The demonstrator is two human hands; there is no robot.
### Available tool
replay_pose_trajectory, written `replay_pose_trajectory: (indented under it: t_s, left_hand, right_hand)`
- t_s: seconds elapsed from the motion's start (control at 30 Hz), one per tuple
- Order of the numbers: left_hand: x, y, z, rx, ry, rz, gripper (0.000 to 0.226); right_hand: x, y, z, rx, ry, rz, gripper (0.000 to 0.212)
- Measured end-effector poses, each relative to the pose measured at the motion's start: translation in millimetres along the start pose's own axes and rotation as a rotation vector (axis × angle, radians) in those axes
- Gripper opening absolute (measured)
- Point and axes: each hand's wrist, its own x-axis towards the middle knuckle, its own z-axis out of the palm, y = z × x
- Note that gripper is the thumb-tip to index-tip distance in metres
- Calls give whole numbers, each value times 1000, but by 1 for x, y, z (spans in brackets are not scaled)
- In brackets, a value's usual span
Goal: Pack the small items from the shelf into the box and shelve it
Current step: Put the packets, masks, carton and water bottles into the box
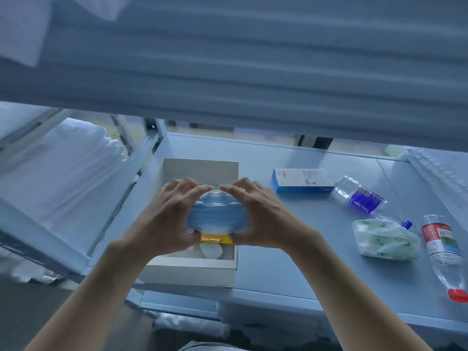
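Both hands, left hand (164, 219) and right hand (263, 214), cup a soft, light pack of blue masks (217, 216) by its ends over the open box (200, 168); its slick wrap probably slips.

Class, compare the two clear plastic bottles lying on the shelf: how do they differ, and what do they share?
The red-label bottle has a red cap and looks longer; the blue-label bottle looks shorter and squatter, its cap not visible. The red-label bottle lies nearest the shelf's front edge; the blue-label bottle lies further back, beside the blue-and-white carton. Both are clear and lie on their sides.
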Motion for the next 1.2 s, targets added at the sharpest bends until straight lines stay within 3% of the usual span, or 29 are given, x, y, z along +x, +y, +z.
replay_pose_trajectory:
  t_s: [0.17, 0.3, 0.47, 0.57, 0.67, 0.77, 0.87, 1.0, 1.13, 1.2]
  left_hand:
    - [-19, -37, -2, -13, -75, -43, 86]
    - [-24, -55, 3, -28, -92, -43, 83]
    - [-21, -56, 17, -66, -103, -23, 54]
    - [-13, -55, 24, 64, -208, 39, 44]
    - [-10, -58, 29, 145, -329, 25, 45]
    - [-11, -60, 31, 131, -420, -7, 38]
    - [-10, -60, 30, 129, -443, -15, 30]
    - [-9, -57, 29, 137, -481, -16, 22]
    - [-8, -54, 32, 184, -478, -43, 2]
    - [-8, -53, 34, 175, -498, -68, 14]
  right_hand:
    - [31, -29, 32, -32, -82, -16, 94]
    - [45, -44, 50, -59, -116, 6, 83]
    - [48, -48, 64, -122, -184, 80, 71]
    - [51, -53, 69, -207, -223, 120, 64]
    - [56, -59, 74, -267, -324, 151, 69]
    - [58, -61, 76, -171, -424, 184, 77]
    - [58, -59, 74, -69, -447, 211, 68]
    - [61, -58, 76, -164, -434, 190, 48]
    - [63, -59, 80, -262, -361, 157, 51]
    - [62, -60, 82, -235, -356, 155, 54]
